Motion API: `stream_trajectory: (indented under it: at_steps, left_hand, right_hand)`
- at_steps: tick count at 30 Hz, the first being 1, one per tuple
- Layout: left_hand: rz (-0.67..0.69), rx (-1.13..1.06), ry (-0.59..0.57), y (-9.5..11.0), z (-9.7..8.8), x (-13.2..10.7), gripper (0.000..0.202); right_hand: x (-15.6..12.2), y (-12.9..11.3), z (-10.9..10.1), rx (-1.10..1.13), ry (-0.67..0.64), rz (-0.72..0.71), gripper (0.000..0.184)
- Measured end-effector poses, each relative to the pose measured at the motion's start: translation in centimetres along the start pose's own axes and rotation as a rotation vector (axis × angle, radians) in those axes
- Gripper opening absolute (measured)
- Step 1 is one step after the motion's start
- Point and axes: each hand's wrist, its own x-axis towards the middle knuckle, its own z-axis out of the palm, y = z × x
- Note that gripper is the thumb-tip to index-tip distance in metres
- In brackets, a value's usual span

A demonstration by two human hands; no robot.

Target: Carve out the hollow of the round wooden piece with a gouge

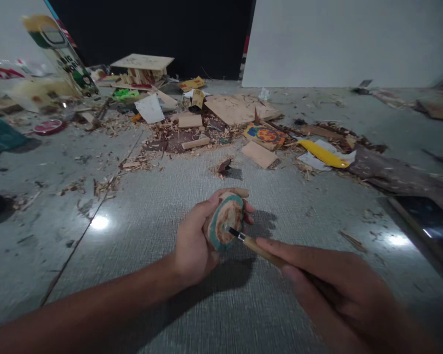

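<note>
Left hand (pixel 194 241) cups a painted wooden disc (pixel 226 220), face tilted up; right hand (pixel 330 280) pinches a fine paintbrush (pixel 249 241), tip touching. Best: light strokes, disc braced steady.

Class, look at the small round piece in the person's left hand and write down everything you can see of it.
The round piece looks like a small wooden disc. Its face is bare tan-orange in the middle with a teal painted band around the edge. The left hand holds it off the grey floor, tilted with its face toward the camera, fingers curled behind and over its rim. The dark tip of a paintbrush, held by the right hand, touches its face.
</note>
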Motion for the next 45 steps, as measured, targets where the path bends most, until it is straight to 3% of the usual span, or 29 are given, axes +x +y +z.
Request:
stream_trajectory:
  at_steps: [7, 12, 14, 18, 20, 22, 25, 29, 33, 38, 45]
  left_hand:
    - [-0.048, -0.022, 0.036, -0.1, 0.0, -0.1, 0.034]
    - [-0.025, 0.022, -0.006, -0.1, -0.2, -0.1, 0.034]
    - [-0.025, 0.025, -0.023, -0.1, -0.3, -0.1, 0.032]
    - [-0.042, -0.014, -0.022, -0.2, -0.3, 0.0, 0.033]
    - [-0.023, -0.019, -0.019, -0.2, -0.4, 0.1, 0.034]
    - [-0.005, -0.016, -0.014, -0.2, -0.4, 0.2, 0.034]
    - [-0.016, -0.007, -0.017, -0.1, -0.4, 0.2, 0.034]
    - [-0.009, 0.008, -0.031, 0.0, -0.3, 0.0, 0.031]
    - [-0.027, 0.022, -0.015, 0.0, -0.3, -0.2, 0.033]
    - [-0.030, 0.058, -0.028, 0.0, -0.3, -0.3, 0.036]
    - [-0.009, 0.101, -0.033, 0.0, -0.2, -0.4, 0.036]
  right_hand:
    - [0.3, -0.3, -0.2, -0.090, -0.089, -0.099, 0.043]
    - [0.1, -0.3, 0.3, -0.004, -0.070, -0.058, 0.044]
    - [-0.3, -0.3, 0.6, 0.140, -0.050, 0.081, 0.041]
    - [-0.6, -0.3, 0.6, 0.646, -0.063, 0.559, 0.027]
    - [-0.4, -0.1, 0.2, 0.803, -0.033, 0.650, 0.027]
    - [0.0, 0.0, -0.3, 0.672, 0.060, 0.592, 0.025]
    - [0.2, -0.1, -1.0, 0.173, 0.154, 0.348, 0.025]
    - [0.0, -0.4, -1.1, -0.144, 0.065, 0.060, 0.034]
    - [0.0, -0.6, -0.6, -0.120, 0.000, -0.030, 0.036]
    - [0.2, -0.5, -0.1, -0.026, -0.098, -0.032, 0.041]
    - [0.1, -0.6, 0.0, 0.027, 0.016, 0.118, 0.029]
